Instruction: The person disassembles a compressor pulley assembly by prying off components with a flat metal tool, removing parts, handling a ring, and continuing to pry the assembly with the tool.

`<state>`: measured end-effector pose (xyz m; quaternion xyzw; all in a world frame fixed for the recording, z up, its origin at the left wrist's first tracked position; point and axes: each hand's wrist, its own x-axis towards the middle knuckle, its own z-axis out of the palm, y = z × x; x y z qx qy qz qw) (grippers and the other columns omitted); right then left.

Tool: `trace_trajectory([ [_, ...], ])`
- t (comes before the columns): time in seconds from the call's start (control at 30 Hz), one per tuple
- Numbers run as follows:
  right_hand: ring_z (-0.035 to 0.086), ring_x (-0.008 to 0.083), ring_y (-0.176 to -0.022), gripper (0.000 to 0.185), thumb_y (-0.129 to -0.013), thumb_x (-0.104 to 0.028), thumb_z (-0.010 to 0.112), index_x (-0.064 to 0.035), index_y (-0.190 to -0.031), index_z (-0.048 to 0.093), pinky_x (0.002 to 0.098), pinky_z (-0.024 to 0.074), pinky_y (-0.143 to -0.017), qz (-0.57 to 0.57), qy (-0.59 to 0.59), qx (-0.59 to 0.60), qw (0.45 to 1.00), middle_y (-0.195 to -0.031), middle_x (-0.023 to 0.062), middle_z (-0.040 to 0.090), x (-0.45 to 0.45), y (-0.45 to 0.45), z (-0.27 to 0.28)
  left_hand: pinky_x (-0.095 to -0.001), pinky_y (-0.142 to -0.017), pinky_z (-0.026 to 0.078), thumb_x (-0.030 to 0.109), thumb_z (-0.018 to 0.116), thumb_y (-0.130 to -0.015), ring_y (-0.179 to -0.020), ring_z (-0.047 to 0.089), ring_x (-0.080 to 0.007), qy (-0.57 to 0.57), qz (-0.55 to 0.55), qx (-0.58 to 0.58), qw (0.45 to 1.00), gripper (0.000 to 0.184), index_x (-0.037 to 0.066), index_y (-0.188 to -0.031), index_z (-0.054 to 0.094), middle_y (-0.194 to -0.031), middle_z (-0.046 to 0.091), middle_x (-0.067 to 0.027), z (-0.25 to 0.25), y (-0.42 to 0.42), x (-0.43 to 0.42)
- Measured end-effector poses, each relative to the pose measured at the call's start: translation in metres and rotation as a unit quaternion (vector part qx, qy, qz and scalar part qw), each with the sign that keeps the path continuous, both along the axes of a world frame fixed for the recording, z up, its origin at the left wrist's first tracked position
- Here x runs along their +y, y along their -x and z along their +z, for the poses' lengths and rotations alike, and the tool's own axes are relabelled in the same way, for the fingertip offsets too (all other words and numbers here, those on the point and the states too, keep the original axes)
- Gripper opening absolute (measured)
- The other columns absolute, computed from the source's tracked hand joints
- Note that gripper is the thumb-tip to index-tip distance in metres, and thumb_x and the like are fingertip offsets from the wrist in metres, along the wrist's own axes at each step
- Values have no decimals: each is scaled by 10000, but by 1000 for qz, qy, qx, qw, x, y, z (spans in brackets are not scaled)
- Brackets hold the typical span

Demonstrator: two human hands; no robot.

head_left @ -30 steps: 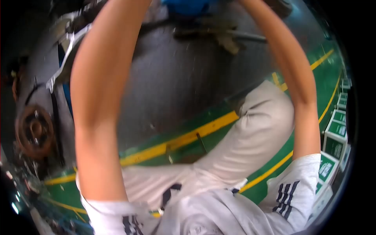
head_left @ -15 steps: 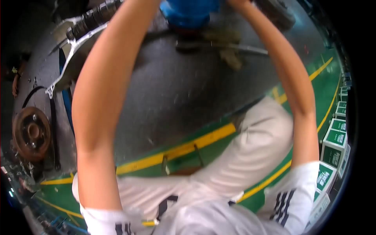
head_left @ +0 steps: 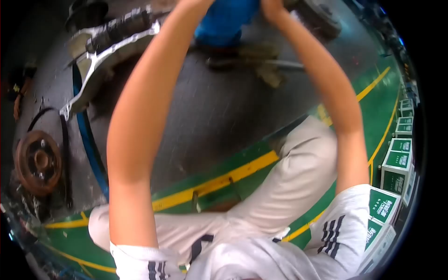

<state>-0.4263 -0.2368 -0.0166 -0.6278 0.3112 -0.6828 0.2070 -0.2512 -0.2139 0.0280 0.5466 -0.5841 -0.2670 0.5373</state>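
Observation:
A blue object (head_left: 223, 29), its kind unclear and its upper part cut off, stands at the top edge of the head view between my two hands. My left hand (head_left: 198, 3) reaches its left side, mostly beyond the frame. On the other side is my right hand (head_left: 272, 9), close to or touching the blue object. The fingers of both hands are out of sight or blurred. Below the blue object lie a metal bar (head_left: 284, 64) and a brownish rag-like thing (head_left: 268, 72) on the dark floor mat (head_left: 210, 121).
To the left lie a silvery metal frame part (head_left: 95, 60), a blue strap-like strip (head_left: 88, 140) and a rusty brake disc (head_left: 38, 162). A round dark part (head_left: 322, 21) lies upper right. Green-and-white boxes (head_left: 399, 154) line the right side. Another person's hand (head_left: 17, 106) shows far left.
The blue object appears slightly lower in view. My left arm has shifted right and my right arm a little left, while the surroundings have shifted slightly with the camera.

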Motion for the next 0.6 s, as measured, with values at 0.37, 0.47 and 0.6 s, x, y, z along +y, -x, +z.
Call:
trace_trajectory([
  [0.37, 595, 127, -860, 377, -1003, -388, 484, -92, -1059, 712, 270, 434, -766, 16, -290, 35, 956, -934, 11, 688, 17, 5, -11, -430, -894, 510, 302, 620, -936, -1022, 666, -330, 117, 1, 31, 993, 374, -11, -1139, 644, -1093, 686, -230, -21, -31, 48],
  [0.47, 586, 105, -841, 380, -1005, -400, 506, -81, -1034, 712, 263, 428, -759, 73, -308, -23, 948, -916, -3, 680, 25, -7, -4, -395, -905, 490, 231, 586, -956, -1001, 625, -293, 170, 6, 50, 984, 314, -29, -1130, 620, -1075, 662, -195, -24, -42, 71],
  [0.6, 576, 137, -899, 464, -986, -492, 507, -72, -1135, 635, 314, 451, -834, 103, -261, -38, 959, -1011, 34, 626, 52, -33, 0, -353, -894, 471, 176, 542, -967, -935, 604, -261, 272, 55, 25, 960, 243, -42, -1062, 589, -985, 636, -164, -45, -58, 94],
])
